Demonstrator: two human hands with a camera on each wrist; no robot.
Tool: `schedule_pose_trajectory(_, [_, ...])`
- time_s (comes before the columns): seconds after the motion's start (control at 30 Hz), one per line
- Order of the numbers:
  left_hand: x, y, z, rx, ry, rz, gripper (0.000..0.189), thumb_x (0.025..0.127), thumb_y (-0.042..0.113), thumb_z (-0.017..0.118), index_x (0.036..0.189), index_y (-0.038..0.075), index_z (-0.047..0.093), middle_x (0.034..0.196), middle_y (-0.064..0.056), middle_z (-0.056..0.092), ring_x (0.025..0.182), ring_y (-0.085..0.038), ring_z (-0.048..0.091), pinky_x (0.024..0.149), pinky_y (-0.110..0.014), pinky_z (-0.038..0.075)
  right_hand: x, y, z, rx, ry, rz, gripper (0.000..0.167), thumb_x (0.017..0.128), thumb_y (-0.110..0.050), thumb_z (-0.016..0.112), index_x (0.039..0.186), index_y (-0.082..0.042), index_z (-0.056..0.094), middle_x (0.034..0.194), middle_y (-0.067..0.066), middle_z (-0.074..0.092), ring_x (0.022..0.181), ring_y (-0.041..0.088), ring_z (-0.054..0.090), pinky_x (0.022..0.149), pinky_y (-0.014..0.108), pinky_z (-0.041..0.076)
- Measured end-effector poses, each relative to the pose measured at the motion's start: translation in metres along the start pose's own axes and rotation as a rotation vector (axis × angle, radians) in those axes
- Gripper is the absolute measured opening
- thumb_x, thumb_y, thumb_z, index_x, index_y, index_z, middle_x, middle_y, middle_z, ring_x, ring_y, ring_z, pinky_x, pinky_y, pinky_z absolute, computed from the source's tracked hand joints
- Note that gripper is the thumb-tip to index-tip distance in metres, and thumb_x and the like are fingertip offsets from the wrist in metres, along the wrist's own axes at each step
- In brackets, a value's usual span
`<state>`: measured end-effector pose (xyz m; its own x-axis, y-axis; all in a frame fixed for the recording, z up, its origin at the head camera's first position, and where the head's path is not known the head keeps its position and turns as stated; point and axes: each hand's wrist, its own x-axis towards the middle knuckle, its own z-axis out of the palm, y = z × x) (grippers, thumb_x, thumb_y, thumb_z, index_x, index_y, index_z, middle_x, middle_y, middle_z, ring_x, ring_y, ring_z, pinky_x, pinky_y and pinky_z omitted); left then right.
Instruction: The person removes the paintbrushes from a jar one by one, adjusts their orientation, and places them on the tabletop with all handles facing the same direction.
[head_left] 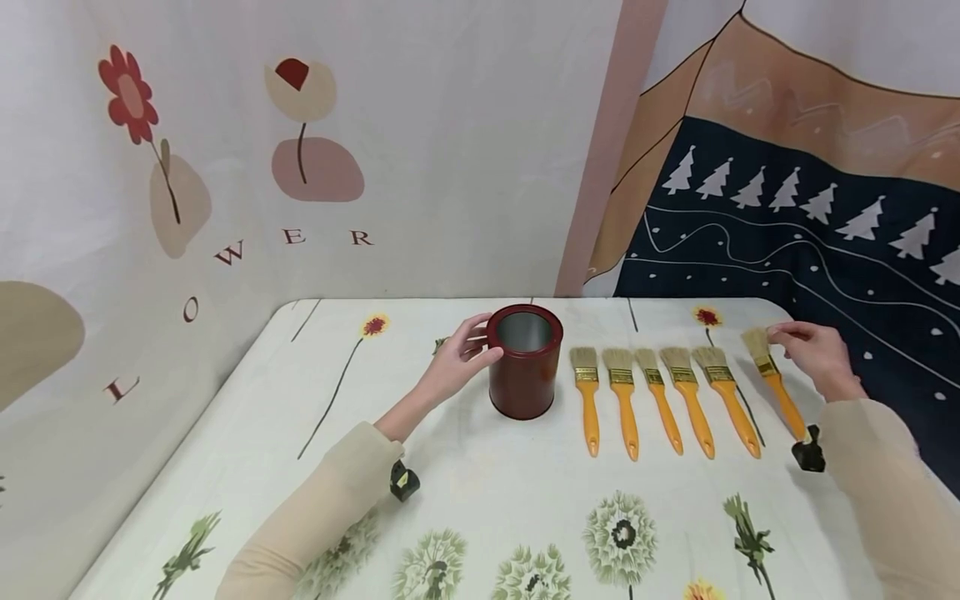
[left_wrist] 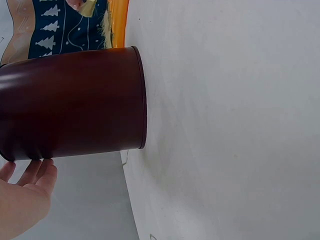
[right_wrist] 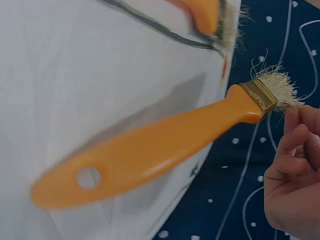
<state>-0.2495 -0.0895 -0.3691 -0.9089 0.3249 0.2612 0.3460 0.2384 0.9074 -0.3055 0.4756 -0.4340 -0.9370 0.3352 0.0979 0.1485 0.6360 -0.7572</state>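
Observation:
A dark red metal can, open at the top and grey inside, stands upright on the table. My left hand is at its left side near the rim, fingers and thumb spread; in the left wrist view, its fingertips touch the can wall. At the table's right, my right hand pinches a paintbrush by its bristle tips. This brush has an orange handle with a hanging hole, and its shadow falls on the cloth beside it.
Several more orange-handled paintbrushes lie in a row between the can and my right hand, among them a leftmost brush and a wide brush, bristles toward the back. A flower-print cloth covers the table. Printed curtains hang behind it.

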Motion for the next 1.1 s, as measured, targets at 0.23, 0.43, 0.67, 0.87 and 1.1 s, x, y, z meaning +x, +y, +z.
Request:
schedule_pose_trajectory(0.23, [0.000, -0.001, 0.000, 0.005, 0.002, -0.001, 0.057, 0.082, 0.032, 0.062, 0.132, 0.021, 0.037, 0.124, -0.006, 0.046, 0.111, -0.018, 0.045, 0.092, -0.028, 0.038, 0.004, 0.007, 0.020, -0.023, 0.021, 0.003, 0.067, 0.081, -0.061, 0.039, 0.118, -0.006, 0.052, 0.109, 0.012, 0.051, 0.087, 0.027, 0.042, 0.071, 0.034, 0.038])
schedule_pose_trajectory(0.43, [0.000, -0.001, 0.001, 0.003, 0.000, 0.006, 0.057, 0.082, 0.031, 0.062, 0.132, 0.020, 0.037, 0.124, -0.006, 0.046, 0.110, -0.019, 0.046, 0.091, -0.028, 0.038, -0.004, -0.011, 0.027, -0.034, 0.012, 0.037, 0.060, 0.087, -0.050, 0.041, 0.119, 0.000, 0.051, 0.110, 0.014, 0.046, 0.087, 0.026, 0.043, 0.070, 0.033, 0.040])
schedule_pose_trajectory(0.67, [0.000, 0.000, 0.000, -0.001, -0.005, -0.005, 0.056, 0.083, 0.028, 0.062, 0.133, 0.019, 0.037, 0.124, -0.008, 0.046, 0.111, -0.020, 0.046, 0.092, -0.030, 0.038, -0.032, -0.056, 0.025, -0.034, 0.001, 0.098, 0.042, 0.091, -0.029, 0.044, 0.116, 0.004, 0.052, 0.112, 0.018, 0.047, 0.087, 0.026, 0.044, 0.060, 0.022, 0.040])
schedule_pose_trajectory(0.87, [-0.005, 0.017, -0.001, -0.021, -0.024, -0.010, 0.057, 0.085, 0.021, 0.061, 0.134, 0.010, 0.034, 0.125, -0.015, 0.044, 0.113, -0.027, 0.043, 0.093, -0.033, 0.037, -0.052, -0.080, 0.018, -0.025, -0.008, 0.121, 0.039, 0.089, -0.021, 0.046, 0.115, 0.008, 0.051, 0.114, 0.023, 0.046, 0.088, 0.028, 0.043, 0.050, 0.022, 0.038])
schedule_pose_trajectory(1.1, [-0.011, 0.032, -0.001, -0.019, -0.028, -0.013, 0.056, 0.086, 0.016, 0.059, 0.134, 0.006, 0.033, 0.126, -0.017, 0.043, 0.114, -0.029, 0.042, 0.094, -0.037, 0.035, -0.051, -0.068, 0.014, -0.031, 0.062, 0.091, 0.035, 0.087, -0.021, 0.050, 0.106, 0.007, 0.057, 0.088, 0.008, 0.056, 0.069, 0.017, 0.049, 0.048, 0.023, 0.040])
